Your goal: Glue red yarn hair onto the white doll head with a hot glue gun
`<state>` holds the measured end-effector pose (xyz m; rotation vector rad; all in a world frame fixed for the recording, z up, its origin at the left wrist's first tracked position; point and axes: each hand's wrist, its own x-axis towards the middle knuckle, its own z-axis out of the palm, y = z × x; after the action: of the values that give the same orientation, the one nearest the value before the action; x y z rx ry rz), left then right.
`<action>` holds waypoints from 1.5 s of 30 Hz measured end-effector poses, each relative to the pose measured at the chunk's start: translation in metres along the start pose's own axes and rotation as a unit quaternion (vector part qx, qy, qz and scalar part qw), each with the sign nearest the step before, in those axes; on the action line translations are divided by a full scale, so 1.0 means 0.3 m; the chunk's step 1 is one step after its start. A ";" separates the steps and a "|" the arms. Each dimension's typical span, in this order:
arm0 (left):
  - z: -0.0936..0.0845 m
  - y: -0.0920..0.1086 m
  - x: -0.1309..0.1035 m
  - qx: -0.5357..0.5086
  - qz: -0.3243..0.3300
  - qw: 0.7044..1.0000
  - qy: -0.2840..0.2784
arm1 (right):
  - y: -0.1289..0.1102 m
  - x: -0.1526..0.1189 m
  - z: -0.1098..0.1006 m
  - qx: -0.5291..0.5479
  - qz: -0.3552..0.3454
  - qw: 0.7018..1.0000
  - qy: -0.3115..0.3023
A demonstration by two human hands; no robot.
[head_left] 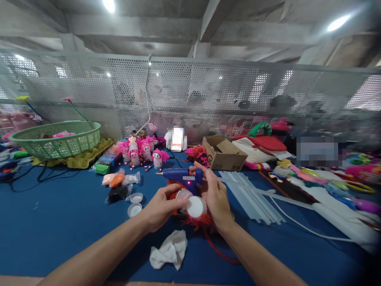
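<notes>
My left hand [166, 202] pinches a small clear plastic cup [183, 195] in front of me. Beside it, between both hands, is a round white lid-like piece [195, 207]; I cannot tell which hand bears it. My right hand [216, 196] is closed round the handle of a blue hot glue gun [186, 176], its red light on and its nozzle pointing left. Under the hands lies red and pink yarn [199, 223], partly hidden. Two small round white-and-clear cups [135, 209] stand left of my left hand. A crumpled white tissue [169, 250] lies nearer to me.
Pink-haired dolls [133, 153] stand at the back, with bagged clay [117, 178] before them. A green basket [59, 139] is on the left. A cardboard box [224, 153] and several glue sticks [250, 196] lie right of centre. A white cable [300, 226] crosses the right side.
</notes>
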<state>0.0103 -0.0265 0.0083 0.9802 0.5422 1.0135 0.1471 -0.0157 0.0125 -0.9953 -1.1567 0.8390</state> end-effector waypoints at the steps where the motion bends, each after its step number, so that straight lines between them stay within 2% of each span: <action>1: 0.002 0.002 0.001 -0.001 0.001 1.000 -0.001 | 0.003 0.002 0.001 0.016 0.004 1.000 -0.003; 4: 0.007 0.003 0.002 -0.011 -0.005 1.000 0.004 | 0.012 0.009 0.002 0.049 0.024 0.998 -0.017; 7: 0.003 -0.002 0.005 -0.021 -0.017 1.000 0.015 | 0.011 0.012 -0.005 0.016 0.035 0.998 -0.039; 10: -0.009 -0.006 0.013 -0.031 -0.016 0.999 0.019 | 0.008 0.011 -0.012 -0.013 0.044 0.994 -0.096; 12: -0.020 -0.008 0.021 -0.036 -0.009 0.999 0.023 | 0.013 0.013 -0.013 0.002 0.065 0.988 -0.144; 14: -0.029 -0.007 0.029 -0.039 -0.007 0.999 0.031 | 0.024 0.022 -0.013 0.030 0.094 0.982 -0.160; 17: -0.037 -0.002 0.036 -0.053 -0.017 0.997 0.057 | 0.045 0.061 -0.025 0.058 0.121 0.982 -0.135; 21: -0.048 0.018 0.034 -0.072 -0.024 0.993 0.094 | 0.089 0.149 -0.078 0.032 0.149 0.983 -0.103; 25: -0.074 0.049 0.034 -0.101 0.033 0.988 0.109 | 0.159 0.216 -0.129 -0.060 0.183 0.980 -0.052; 29: -0.088 0.091 0.033 -0.130 0.054 0.980 0.139 | 0.217 0.233 -0.135 -0.176 0.189 0.965 -0.033; 33: -0.082 0.122 0.028 -0.152 0.056 0.971 0.177 | 0.239 0.241 -0.124 -0.283 0.169 0.944 -0.022; 39: -0.081 0.124 0.029 -0.153 0.052 0.972 0.170 | 0.246 0.256 -0.128 -0.375 0.109 0.921 0.001; 43: -0.079 0.114 0.021 -0.134 0.030 0.974 0.177 | 0.196 0.239 -0.129 -0.371 0.049 0.927 0.024; 45: -0.080 0.103 0.013 -0.117 0.024 0.980 0.159 | 0.147 0.217 -0.118 -0.343 0.007 0.939 0.021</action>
<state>-0.0203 -0.0075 0.0238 0.6279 0.6470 1.2563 0.1941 0.0527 -0.0108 -1.5801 -1.4424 0.4113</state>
